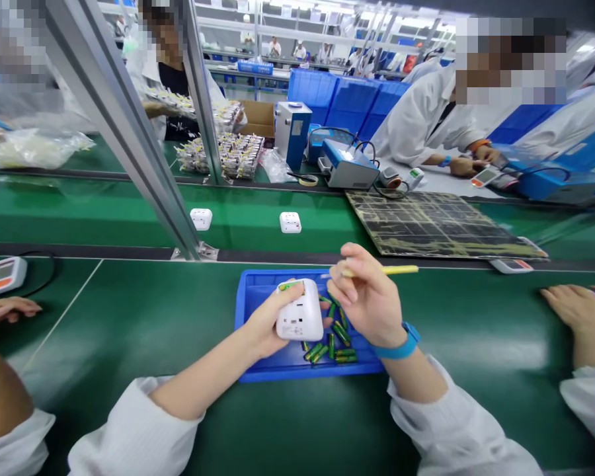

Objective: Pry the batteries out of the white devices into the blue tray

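My left hand point(270, 320) is wrapped round a small white plastic device point(302, 317), its slotted side facing me. A green battery point(288, 286) shows at the device's upper edge, under my left thumb. My right hand point(364, 291), with a blue wristband point(399, 342), is closed on a thin yellow stick-like tool point(401, 270). Its narrow tip points left, just above and right of the device; its exact kind is unclear. Below both hands lies a blue tray point(272, 371) with several loose green batteries point(341, 332) in it.
Two white devices point(290, 223) lie on the green conveyor belt point(248, 218). A dark gridded panel point(441, 225) rests at the right over the belt. A metal post point(123, 125) slants at the left. Co-workers' hands point(578, 311) rest on the table at both sides.
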Demonstrator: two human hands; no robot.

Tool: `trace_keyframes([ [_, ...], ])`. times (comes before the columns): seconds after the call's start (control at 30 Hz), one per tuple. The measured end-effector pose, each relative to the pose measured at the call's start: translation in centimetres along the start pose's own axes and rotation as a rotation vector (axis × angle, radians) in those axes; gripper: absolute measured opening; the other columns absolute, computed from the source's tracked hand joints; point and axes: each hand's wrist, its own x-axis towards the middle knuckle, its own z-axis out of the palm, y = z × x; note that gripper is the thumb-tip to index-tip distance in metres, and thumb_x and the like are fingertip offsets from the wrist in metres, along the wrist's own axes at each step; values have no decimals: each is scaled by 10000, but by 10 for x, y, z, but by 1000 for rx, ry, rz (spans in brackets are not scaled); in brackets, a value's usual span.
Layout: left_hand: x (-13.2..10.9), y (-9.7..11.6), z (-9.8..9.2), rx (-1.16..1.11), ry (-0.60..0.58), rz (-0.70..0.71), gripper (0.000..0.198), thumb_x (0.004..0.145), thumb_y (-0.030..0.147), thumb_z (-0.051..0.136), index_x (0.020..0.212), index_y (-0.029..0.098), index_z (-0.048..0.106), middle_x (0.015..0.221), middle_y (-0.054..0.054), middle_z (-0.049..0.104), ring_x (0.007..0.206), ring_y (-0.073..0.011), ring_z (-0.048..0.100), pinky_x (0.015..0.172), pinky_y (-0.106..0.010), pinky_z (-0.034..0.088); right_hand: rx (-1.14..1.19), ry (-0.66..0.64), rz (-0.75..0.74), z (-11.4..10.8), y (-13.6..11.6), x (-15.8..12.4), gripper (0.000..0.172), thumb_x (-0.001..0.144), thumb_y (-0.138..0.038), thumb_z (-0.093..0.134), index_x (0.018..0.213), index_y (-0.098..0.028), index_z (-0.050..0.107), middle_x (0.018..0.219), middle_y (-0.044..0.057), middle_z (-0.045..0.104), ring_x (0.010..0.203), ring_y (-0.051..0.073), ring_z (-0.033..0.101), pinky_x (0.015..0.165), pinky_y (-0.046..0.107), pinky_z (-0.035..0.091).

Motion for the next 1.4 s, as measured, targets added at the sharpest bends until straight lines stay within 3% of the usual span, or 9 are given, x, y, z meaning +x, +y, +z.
trace_keyframes([
  [0.27,-1,7,4,180,-47,-15,510,571,177,628,1064,224,506,779,-1,628,665,-170,602,612,-294,489,-212,-135,-235,-26,47,-28,256,723,-92,663,634,-216,458,496,-64,492,499,124,523,573,301,488],
  [0.4,0,6,1,337,-92,-33,726,392,0,549,1068,247,454,803,16,629,714,-192,609,599,-280,476,-256,-39,-298,-33,53,-28,262,742,-93,636,636,-223,436,486,-78,468,463,114,495,566,305,498],
  [0.6,-4,2,-5,416,-153,-51,835,434,-38,657,1149,301,393,998,23,580,842,-166,593,678,-262,468,-282,44,-319,-32,49,-27,270,721,-117,630,615,-225,406,445,-89,430,417,102,435,554,306,497],
  [0.77,-6,1,0,343,-165,-36,739,599,202,827,1165,324,368,1236,-27,503,1002,-210,588,789,-329,479,-185,218,-292,-34,47,-18,235,714,-111,610,645,-225,417,433,-98,425,382,86,404,472,246,428],
  [0.87,-3,3,6,234,-139,-83,463,793,556,633,1118,318,404,1147,-51,559,800,-209,628,590,-282,453,-204,260,-284,-38,48,-15,225,707,-131,653,694,-230,452,456,-98,450,387,86,413,447,232,402],
  [0.93,-1,6,8,181,-99,-82,495,821,694,477,1133,312,430,1004,-56,591,696,-192,604,498,-228,371,-237,229,-265,-41,50,-17,209,720,-149,686,716,-227,492,491,-85,483,414,90,441,447,231,395],
  [1.07,-3,6,4,160,-118,-47,812,585,376,829,1280,350,409,997,-33,599,798,-173,583,576,-222,399,-277,127,-228,-46,53,-20,154,759,-182,726,728,-215,578,600,-51,538,449,81,470,428,225,370],
  [1.17,-7,5,-1,268,-213,-89,1096,503,111,840,1401,398,281,958,-22,604,826,-156,575,591,-192,396,-280,90,-235,-47,54,-18,121,773,-226,744,750,-224,625,644,-44,532,463,77,462,436,235,381],
  [1.4,-7,9,-1,339,-243,-41,732,676,551,759,1269,213,491,896,-85,608,541,-86,474,369,-148,238,-193,114,-233,-41,50,-16,190,836,-396,685,777,-220,645,615,-25,539,450,100,493,407,247,407],
])
